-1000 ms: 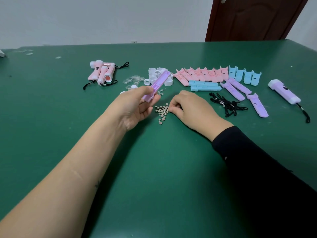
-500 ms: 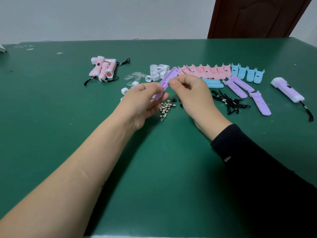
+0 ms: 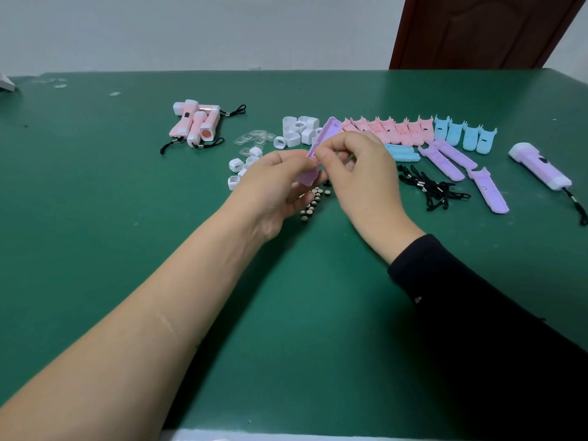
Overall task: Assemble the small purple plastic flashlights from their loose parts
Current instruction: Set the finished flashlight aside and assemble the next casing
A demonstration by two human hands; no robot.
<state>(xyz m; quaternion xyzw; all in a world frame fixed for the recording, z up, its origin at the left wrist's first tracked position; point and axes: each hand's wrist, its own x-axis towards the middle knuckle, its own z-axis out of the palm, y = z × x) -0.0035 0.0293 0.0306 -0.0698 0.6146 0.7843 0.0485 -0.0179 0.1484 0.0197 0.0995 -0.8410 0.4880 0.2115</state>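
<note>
Hands are seen raised together just above the green table, near its middle. A purple shell half is gripped in the left hand, thumb over its lower part and fingers curled beneath; the piece is tilted, its far end pointing up and away. The right hand is curled, thumb and forefinger pinched on the shell's long edge about midway. Whether a small part is caught between those fingertips cannot be told.

Directly under the hands, a small heap of button cells is scattered on the table. Beyond and left of the hands, white caps are clustered, with clear lenses beside them. Farther left, pink flashlights are piled with black cords attached. To the right, pink shell halves are laid in a row, followed by blue shell halves. Nearer, more purple shell halves are lying loose, with black lanyards tangled just beside them. At far right, a finished purple flashlight is lying apart, its lanyard trailing toward the edge. The right forearm is covered by a black sleeve; the left is bare.
</note>
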